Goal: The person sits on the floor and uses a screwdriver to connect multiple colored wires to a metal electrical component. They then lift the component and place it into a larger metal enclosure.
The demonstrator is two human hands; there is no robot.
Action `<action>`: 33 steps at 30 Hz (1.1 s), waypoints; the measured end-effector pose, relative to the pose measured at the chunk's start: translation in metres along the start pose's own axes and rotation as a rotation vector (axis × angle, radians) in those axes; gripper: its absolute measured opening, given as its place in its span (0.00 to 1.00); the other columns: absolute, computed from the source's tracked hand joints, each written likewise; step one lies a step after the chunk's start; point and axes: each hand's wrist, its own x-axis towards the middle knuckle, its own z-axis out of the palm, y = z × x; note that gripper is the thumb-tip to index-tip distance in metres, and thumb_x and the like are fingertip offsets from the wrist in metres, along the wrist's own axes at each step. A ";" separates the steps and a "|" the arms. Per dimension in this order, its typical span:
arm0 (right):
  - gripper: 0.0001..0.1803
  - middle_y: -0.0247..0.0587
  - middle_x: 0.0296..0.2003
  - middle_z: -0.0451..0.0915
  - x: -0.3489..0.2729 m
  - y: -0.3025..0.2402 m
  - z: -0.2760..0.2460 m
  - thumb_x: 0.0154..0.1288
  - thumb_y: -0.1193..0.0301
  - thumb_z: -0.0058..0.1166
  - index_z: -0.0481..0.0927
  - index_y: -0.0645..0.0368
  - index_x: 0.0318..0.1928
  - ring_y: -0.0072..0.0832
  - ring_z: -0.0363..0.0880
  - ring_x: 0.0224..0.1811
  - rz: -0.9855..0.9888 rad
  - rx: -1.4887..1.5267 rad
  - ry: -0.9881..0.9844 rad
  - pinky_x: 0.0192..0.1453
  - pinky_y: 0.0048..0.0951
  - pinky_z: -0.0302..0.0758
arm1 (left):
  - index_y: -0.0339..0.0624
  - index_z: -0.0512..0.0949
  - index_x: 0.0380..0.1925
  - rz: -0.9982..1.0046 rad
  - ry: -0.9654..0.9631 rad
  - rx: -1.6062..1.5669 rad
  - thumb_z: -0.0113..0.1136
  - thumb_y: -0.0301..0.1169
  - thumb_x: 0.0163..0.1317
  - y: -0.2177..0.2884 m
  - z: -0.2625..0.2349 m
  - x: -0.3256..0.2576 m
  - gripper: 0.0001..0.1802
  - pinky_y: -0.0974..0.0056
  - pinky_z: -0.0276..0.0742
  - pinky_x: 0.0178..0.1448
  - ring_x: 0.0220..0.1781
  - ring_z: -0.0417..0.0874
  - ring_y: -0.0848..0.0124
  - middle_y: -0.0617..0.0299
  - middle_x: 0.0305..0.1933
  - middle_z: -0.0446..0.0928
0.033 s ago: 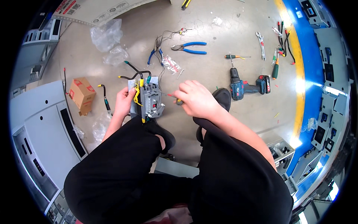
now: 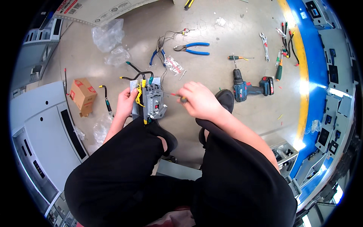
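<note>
A grey circuit breaker (image 2: 154, 102) on a metal plate stands tilted by my shoe, with thick black cables rising from its top through yellow and green sleeves. My left hand (image 2: 126, 103) grips the plate's left edge, thumb beside a bundle of thin yellow wire (image 2: 139, 96). My right hand (image 2: 198, 99) is closed around a screwdriver (image 2: 183, 99), whose thin shaft with a red part points left at the breaker's upper right side. Whether its tip touches the breaker I cannot tell.
Beyond the breaker lie blue-handled cable cutters (image 2: 196, 48) and pliers (image 2: 159, 54). To the right are a cordless drill (image 2: 247, 90), wrenches (image 2: 265, 47) and screwdrivers. A small cardboard box (image 2: 83, 96), plastic bags (image 2: 108, 36) and a grey cabinet (image 2: 45, 125) are on the left.
The screwdriver in my right hand has tilted a little, its handle end slightly higher in the picture. My left hand and the breaker look unmoved.
</note>
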 end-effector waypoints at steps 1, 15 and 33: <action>0.09 0.43 0.31 0.77 -0.001 -0.004 0.000 0.73 0.66 0.58 0.79 0.59 0.46 0.39 0.77 0.31 0.271 0.220 -0.061 0.38 0.39 0.76 | 0.33 0.82 0.47 -0.003 0.002 0.023 0.58 0.34 0.79 -0.002 0.000 0.000 0.13 0.71 0.73 0.45 0.39 0.77 0.83 0.69 0.39 0.83; 0.14 0.25 0.19 0.63 -0.022 0.063 0.010 0.76 0.65 0.47 0.78 0.63 0.37 0.18 0.61 0.21 0.936 1.114 -0.037 0.27 0.28 0.61 | 0.31 0.76 0.32 0.116 0.079 0.514 0.59 0.39 0.76 0.029 0.060 0.004 0.19 0.56 0.67 0.28 0.20 0.68 0.67 0.51 0.18 0.72; 0.29 0.56 0.17 0.68 -0.034 0.068 0.048 0.75 0.55 0.53 0.77 0.69 0.25 0.39 0.67 0.18 0.689 0.270 0.210 0.29 0.41 0.67 | 0.30 0.81 0.40 0.055 0.017 0.365 0.58 0.37 0.77 0.034 0.074 0.002 0.17 0.65 0.71 0.33 0.29 0.72 0.80 0.65 0.25 0.79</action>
